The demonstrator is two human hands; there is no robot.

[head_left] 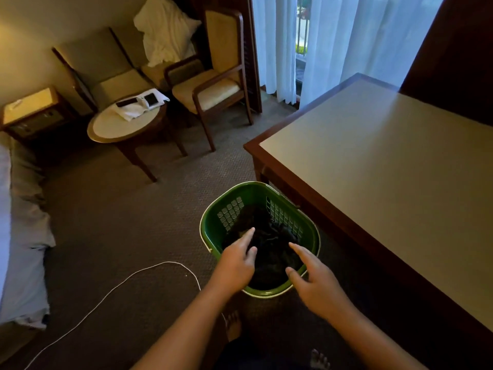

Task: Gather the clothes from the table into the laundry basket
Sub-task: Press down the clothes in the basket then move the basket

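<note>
I have both hands over the laundry basket (207,228), which stands on the carpet (120,222) just beside the near corner of the table (373,161). The left hand (236,259) reaches in across the left rim, forefinger stretched toward the dark clothes (269,236). The right hand (312,273) hangs over the near right rim, fingers spread and pointing down and inward. Neither hand grips anything; the fingers of both are apart and loose.

All the clothes I can make out lie inside the basket, a dark heap low in the tub, straight ahead of and below both sets of fingertips. The left forefinger looks nearest to the cloth, perhaps touching it, though the heap is too dark for me to tell.

The basket's long axis runs away from me, its near end between my wrists and its far end toward the table leg. The heap itself is crumpled, with no long axis or heading that I can read. I judge the clothes to be dropped in already, so the next reach would be rightward to the table.
</note>
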